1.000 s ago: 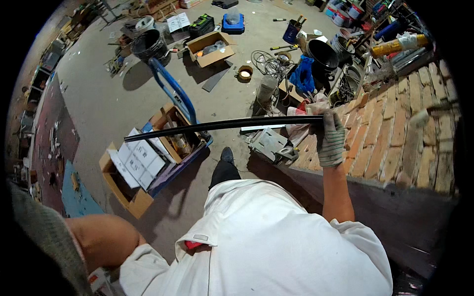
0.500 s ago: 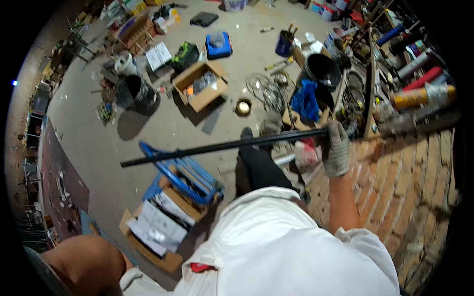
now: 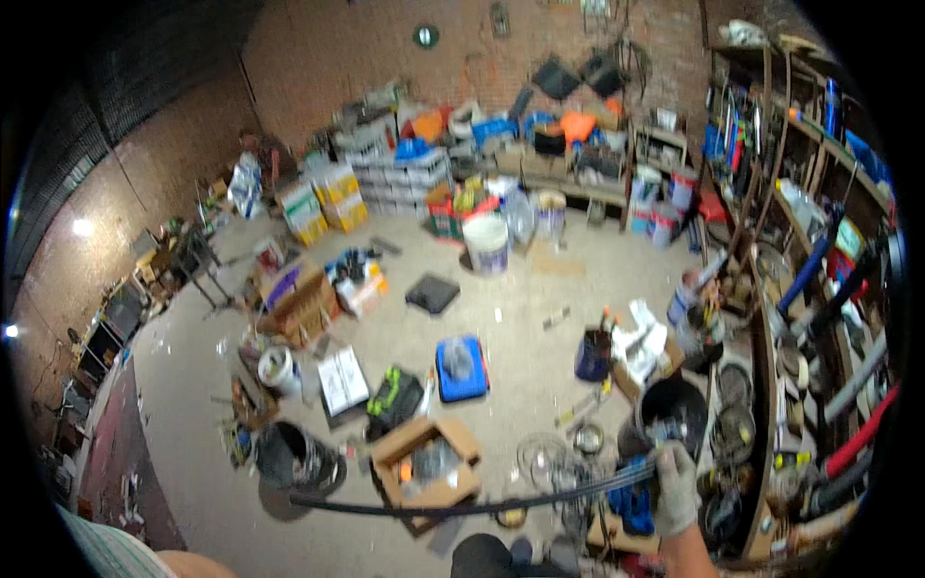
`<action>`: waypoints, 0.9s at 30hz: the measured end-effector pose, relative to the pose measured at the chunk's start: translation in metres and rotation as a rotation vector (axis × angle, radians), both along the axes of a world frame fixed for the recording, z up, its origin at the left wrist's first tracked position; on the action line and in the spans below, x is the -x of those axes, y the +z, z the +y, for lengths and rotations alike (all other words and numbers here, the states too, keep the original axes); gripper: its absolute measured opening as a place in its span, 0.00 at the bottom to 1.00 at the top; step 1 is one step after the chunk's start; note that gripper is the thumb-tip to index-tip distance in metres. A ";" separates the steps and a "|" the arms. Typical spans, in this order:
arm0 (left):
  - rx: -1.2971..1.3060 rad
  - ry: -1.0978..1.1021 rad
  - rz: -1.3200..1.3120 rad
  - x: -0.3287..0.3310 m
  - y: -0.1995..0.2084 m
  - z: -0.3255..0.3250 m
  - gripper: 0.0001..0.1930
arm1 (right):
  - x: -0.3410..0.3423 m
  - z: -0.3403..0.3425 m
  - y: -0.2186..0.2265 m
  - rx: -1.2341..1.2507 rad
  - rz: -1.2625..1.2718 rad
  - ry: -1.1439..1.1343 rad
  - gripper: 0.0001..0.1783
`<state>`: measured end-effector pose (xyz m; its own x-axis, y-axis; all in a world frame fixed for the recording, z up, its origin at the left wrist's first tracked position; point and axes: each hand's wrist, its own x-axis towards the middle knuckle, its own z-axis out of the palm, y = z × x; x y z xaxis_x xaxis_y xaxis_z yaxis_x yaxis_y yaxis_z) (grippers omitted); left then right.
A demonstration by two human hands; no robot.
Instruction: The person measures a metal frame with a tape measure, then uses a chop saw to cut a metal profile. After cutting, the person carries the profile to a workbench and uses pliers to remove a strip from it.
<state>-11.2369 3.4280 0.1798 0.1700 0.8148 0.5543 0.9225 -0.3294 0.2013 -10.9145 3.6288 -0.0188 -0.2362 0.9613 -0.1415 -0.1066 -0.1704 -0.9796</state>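
Observation:
My right hand (image 3: 677, 489), in a pale work glove, is closed around one end of a long, thin black bar (image 3: 385, 510). The bar stretches leftward across the lower part of the view and looks bowed there; near the glove it appears to be more than one strip, though blur hides the detail. Beneath it are an open cardboard box (image 3: 461, 439) with small items inside and a blue cloth-like thing (image 3: 631, 511). Just beyond the glove stands a black bucket (image 3: 686, 409). My left hand is out of sight; only part of that arm and sleeve shows at the lower left.
A dark bucket (image 3: 289, 451), a black-and-green bag (image 3: 393, 400) and a blue case (image 3: 463, 371) stand on the floor. Crowded wooden shelving (image 3: 771, 405) lines the right side. Farther off are a white bucket (image 3: 485, 241) and stacked boxes (image 3: 337, 197) before a brick wall.
The view has tipped up toward the far wall, so the blue folding frame and paper-filled box have left it. My right hand still grips the bar, now lower in view.

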 end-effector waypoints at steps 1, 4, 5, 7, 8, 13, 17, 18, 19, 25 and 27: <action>0.006 0.002 -0.023 0.013 -0.001 0.030 0.16 | -0.006 0.022 -0.011 -0.051 -0.040 -0.037 0.15; 0.051 -0.002 -0.070 0.041 -0.003 0.111 0.15 | -0.016 0.070 -0.042 -0.050 -0.097 -0.099 0.17; 0.068 0.028 -0.066 0.048 0.000 0.130 0.15 | -0.016 0.078 -0.046 -0.047 -0.148 -0.064 0.28; 0.105 0.068 -0.064 0.059 0.004 0.160 0.15 | -0.019 0.103 -0.067 -0.110 -0.206 0.086 0.26; 0.112 0.067 -0.051 0.070 0.008 0.181 0.15 | -0.009 0.117 -0.065 -0.070 -0.195 0.057 0.24; 0.142 0.002 0.122 0.132 0.029 0.307 0.14 | 0.076 0.218 -0.017 -0.106 -0.186 -0.223 0.23; 0.089 -0.071 0.241 0.174 0.029 0.412 0.13 | 0.128 0.324 -0.035 -0.123 -0.192 -0.263 0.24; 0.084 -0.087 0.266 0.188 0.032 0.438 0.13 | 0.151 0.346 -0.028 -0.105 -0.192 -0.264 0.25; 0.085 -0.121 0.283 0.204 0.040 0.456 0.13 | 0.167 0.365 -0.042 -0.194 -0.252 -0.325 0.23; 0.126 -0.264 0.403 0.274 0.074 0.604 0.12 | 0.255 0.493 -0.047 -0.025 -0.018 -0.326 0.16; 0.088 -0.283 0.443 0.283 0.101 0.645 0.11 | 0.260 0.537 -0.033 -0.034 -0.045 -0.307 0.19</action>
<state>-11.5200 4.0727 0.2808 0.5918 0.7435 0.3114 0.8031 -0.5769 -0.1491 -11.1746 4.1657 -0.0521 0.0714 0.9911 -0.1122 -0.1042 -0.1044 -0.9891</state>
